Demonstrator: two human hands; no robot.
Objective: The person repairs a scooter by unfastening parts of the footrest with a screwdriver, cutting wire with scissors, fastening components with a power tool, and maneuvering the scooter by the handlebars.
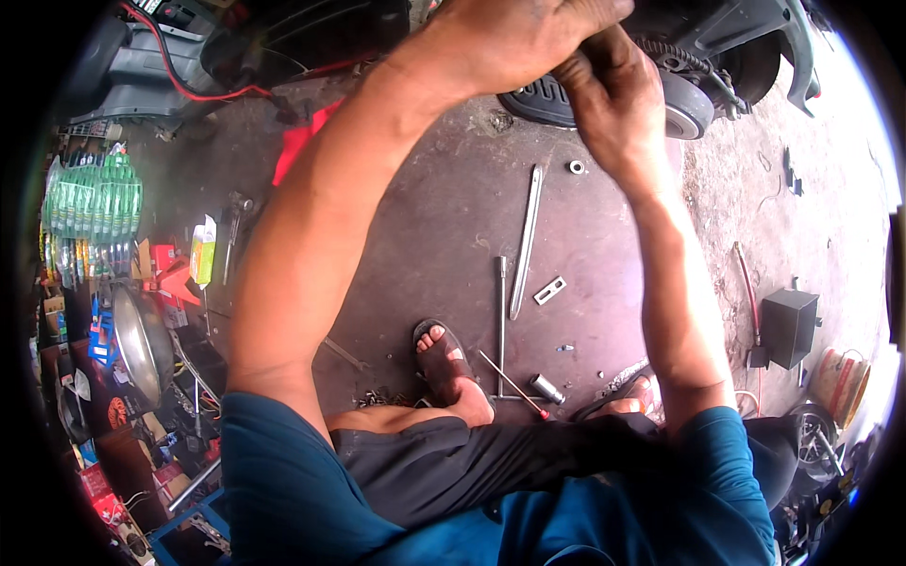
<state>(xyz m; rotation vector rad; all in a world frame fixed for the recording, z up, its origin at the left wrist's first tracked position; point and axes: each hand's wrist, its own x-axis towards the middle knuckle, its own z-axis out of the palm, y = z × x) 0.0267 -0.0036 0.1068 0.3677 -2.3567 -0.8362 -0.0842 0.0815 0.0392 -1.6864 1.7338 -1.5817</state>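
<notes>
At the top of the head view, my left hand (pixel 505 47) and my right hand (pixel 623 108) meet in front of a scooter (pixel 727 33). The left fingers reach over the right ones, pressed together. My right fingers are bent in, dark with grime. Whatever the two hands pinch is hidden behind them. Close by the right hand are the scooter's coil spring (pixel 665 52) and a grey wheel (pixel 687 111). Below my left hand shows a black ribbed part (pixel 540 102).
Between my arms lie a long metal bar (pixel 527 245), a long-shafted wrench (pixel 501 311), a slotted plate (pixel 549 290), a metal ring (pixel 576 167), a screwdriver (pixel 514 385) and a socket (pixel 547 389). Green bottles (pixel 94 198) stand left; a black box (pixel 789 327) sits right.
</notes>
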